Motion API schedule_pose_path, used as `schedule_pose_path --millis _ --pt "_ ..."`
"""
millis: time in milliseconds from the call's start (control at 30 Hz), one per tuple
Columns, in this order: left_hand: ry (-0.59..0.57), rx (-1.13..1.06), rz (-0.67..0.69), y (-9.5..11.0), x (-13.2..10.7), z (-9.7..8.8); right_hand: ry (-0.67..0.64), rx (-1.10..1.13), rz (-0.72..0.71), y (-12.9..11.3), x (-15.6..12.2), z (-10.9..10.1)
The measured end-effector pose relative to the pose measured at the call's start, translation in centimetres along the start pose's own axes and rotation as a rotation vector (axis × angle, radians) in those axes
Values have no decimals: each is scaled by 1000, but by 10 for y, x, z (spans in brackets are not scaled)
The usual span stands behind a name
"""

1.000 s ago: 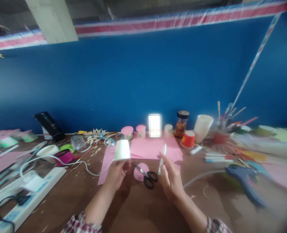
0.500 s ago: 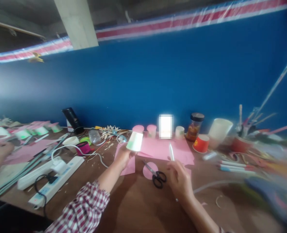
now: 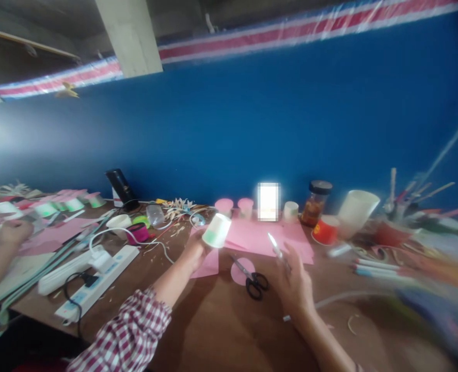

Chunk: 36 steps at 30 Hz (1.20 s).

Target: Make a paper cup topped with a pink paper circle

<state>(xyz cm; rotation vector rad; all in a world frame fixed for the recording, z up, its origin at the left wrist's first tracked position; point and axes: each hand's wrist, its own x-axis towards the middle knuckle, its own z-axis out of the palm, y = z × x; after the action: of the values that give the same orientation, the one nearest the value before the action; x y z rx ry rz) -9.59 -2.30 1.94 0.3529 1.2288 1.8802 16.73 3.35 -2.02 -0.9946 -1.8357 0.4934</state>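
Note:
My left hand (image 3: pixel 195 252) grips a small white paper cup (image 3: pixel 216 231) with a green band, held upside down and tilted above the pink paper (image 3: pixel 252 236). My right hand (image 3: pixel 296 281) is closed on a thin white stick-like tool (image 3: pixel 275 247) that points up and to the left. Black-handled scissors (image 3: pixel 253 279) lie on a pink paper circle (image 3: pixel 239 270) on the brown table (image 3: pixel 221 330), between my two hands.
Along the blue wall stand pink-topped cups (image 3: pixel 224 206), a jar (image 3: pixel 316 203), a red cup (image 3: pixel 325 229) and a tall white cup (image 3: pixel 356 207). Markers (image 3: pixel 376 266) lie at the right. A power strip (image 3: pixel 93 284) with cables lies at the left. Another person's hand (image 3: pixel 14 232) works at far left.
The view has swung to the left, bringing another person's hand into sight. My left hand has tilted the cup and my right hand's tool now leans left.

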Motion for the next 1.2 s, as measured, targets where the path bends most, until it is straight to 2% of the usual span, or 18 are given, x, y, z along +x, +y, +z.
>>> schedule_pose_path --millis 167,333,500,667,900,1067,1200 --pt "-66 56 -33 -12 -27 -3 -80 -1 104 6 5 -2" --pt "-144 85 -72 -29 -59 -15 -134 -197 120 11 17 -9" --pt "-209 156 -102 -39 -75 -23 -158 -301 158 19 29 -22" --pt "-188 194 -110 -36 -81 -23 -205 -367 212 32 32 -39" --pt "-313 115 -46 -44 -69 -39 -300 -490 210 29 48 -66" --pt "-285 106 -76 -45 -67 -41 -414 -576 194 21 62 -60" --pt "-300 111 -59 -41 -71 -37 -499 -659 226 27 71 -51"
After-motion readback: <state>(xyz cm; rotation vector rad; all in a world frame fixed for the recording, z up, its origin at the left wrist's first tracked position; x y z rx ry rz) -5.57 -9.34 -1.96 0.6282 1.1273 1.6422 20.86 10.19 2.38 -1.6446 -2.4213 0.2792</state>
